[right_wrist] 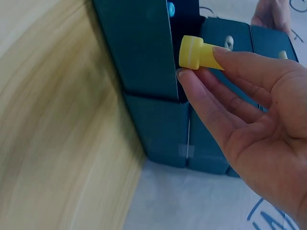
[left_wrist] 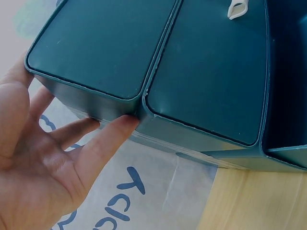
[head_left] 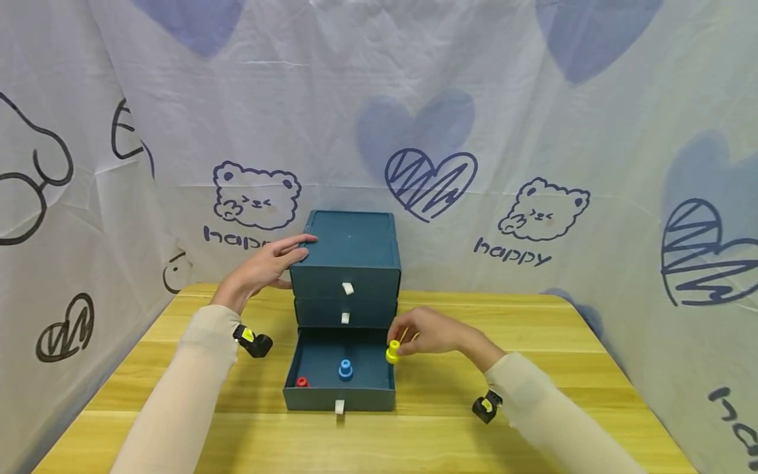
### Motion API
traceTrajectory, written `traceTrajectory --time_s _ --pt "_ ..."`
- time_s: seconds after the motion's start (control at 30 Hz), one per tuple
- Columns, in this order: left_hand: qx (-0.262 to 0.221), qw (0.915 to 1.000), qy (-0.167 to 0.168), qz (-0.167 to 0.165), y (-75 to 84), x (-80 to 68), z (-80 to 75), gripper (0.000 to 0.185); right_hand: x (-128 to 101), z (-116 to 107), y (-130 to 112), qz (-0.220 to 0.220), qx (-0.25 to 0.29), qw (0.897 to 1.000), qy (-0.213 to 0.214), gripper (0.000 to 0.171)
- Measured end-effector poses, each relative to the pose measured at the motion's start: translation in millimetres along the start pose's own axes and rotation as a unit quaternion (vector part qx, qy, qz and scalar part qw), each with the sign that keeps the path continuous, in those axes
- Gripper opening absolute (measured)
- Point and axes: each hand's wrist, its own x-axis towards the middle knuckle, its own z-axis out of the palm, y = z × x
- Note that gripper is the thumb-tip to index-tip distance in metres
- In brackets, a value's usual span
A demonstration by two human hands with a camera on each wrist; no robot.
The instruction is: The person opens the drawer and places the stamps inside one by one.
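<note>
A dark teal drawer box (head_left: 352,240) stands on the table with its bottom drawer (head_left: 322,399) pulled out. My left hand (head_left: 265,266) rests against the box's upper left side, fingers spread and mostly straight, fingertips touching the wall in the left wrist view. Over the drawer's right edge, my right hand (head_left: 428,330) pinches a small yellow stepped peg (head_left: 393,353) between thumb and fingers. In the right wrist view the peg (right_wrist: 192,52) lies sideways, its wide end pointing away from the hand. Inside the drawer, a blue peg (head_left: 345,370) stands upright, and a red peg (head_left: 303,382) is partly hidden behind the front wall.
Two upper drawers with white pull tabs (head_left: 347,288) are closed. Another white tab (head_left: 339,407) sticks out from the bottom drawer's front. The wooden table (head_left: 474,421) reaches back to a printed white cloth (head_left: 343,131) hanging behind and at both sides.
</note>
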Motion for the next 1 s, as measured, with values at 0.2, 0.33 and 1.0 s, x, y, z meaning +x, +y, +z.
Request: traceTrajectory --time_s 0.2,0.33,1.0 --pt "-0.001 1.0 0.001 0.003 -0.5 0.0 0.3 0.052 8.4 6.2 -8.8 -0.004 -0.02 1.0 -0.007 0.012" --pt "0.001 1.0 0.001 0.002 -0.4 -0.1 0.5 0.052 14.2 8.2 -11.2 -0.012 -0.029 0.999 -0.015 0.012" --pt "0.009 1.0 0.002 0.003 -0.5 1.2 0.6 0.053 40.4 20.3 -15.9 -0.007 -0.08 0.995 -0.058 0.013"
